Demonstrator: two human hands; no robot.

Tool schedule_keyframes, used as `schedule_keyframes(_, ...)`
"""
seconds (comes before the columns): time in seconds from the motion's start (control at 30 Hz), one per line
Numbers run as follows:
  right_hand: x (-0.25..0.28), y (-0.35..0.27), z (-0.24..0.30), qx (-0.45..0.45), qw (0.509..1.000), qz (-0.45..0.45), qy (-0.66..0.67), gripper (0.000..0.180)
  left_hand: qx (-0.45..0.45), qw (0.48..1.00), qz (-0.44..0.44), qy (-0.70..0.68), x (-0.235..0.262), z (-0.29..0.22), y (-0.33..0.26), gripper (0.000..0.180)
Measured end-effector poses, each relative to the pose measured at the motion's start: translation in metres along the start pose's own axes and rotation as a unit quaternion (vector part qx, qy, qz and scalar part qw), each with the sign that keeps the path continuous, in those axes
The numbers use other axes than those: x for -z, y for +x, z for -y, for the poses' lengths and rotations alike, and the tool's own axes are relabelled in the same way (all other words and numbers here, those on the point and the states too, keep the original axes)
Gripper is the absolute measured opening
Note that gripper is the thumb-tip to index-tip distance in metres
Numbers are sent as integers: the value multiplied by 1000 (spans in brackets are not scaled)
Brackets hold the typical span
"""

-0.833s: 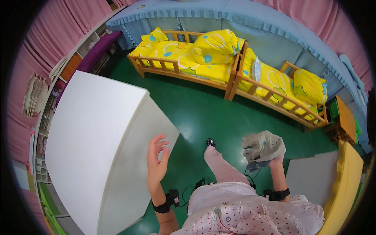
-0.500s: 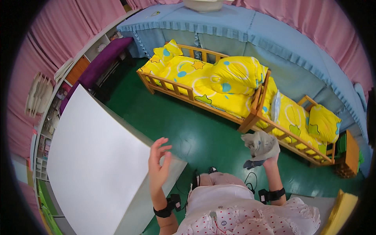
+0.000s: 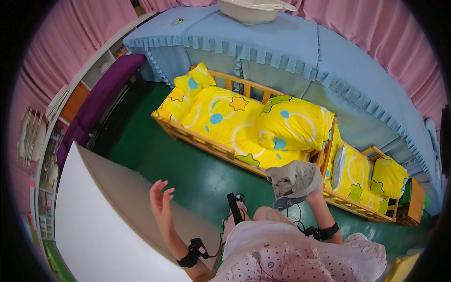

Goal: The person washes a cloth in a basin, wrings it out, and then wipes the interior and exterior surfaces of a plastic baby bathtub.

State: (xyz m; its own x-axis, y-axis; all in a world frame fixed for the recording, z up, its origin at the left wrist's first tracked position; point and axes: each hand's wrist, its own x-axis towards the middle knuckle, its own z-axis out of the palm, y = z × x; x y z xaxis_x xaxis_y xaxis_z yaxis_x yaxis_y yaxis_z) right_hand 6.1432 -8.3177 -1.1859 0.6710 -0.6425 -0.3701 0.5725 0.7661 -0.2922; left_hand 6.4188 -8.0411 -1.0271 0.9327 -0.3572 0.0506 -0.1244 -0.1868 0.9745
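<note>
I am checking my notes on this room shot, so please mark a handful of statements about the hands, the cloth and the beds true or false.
1. The right hand holds a bunched grey cloth. True.
2. The left hand grips the white board. False: its fingers are spread and hold nothing; it is raised beside the white board.
3. The nearest wooden bed has yellow bedding with stars and circles. True.
4. The floor is red. False: the floor is green.
5. A pale basin sits on the blue-covered surface behind the beds. True.
6. Both wrists are bare. False: each wears a black band.
</note>
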Motion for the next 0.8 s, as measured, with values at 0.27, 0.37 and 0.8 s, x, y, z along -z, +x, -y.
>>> schedule_keyframes(0.27, 2, 108, 44, 100, 991, -59, -59, 35, -38, 995, 56, 67, -88, 0, 138, 32)
schedule_keyframes(0.37, -5, 142, 60, 82, 993, -82, 11, 37, -20, 995, 66, 66, -112, 19, 165, 33)
schedule_keyframes(0.8, 20, 214, 113, 144, 984, -63, -81, 43, -6, 989, 120, 87, -211, 21, 255, 33)
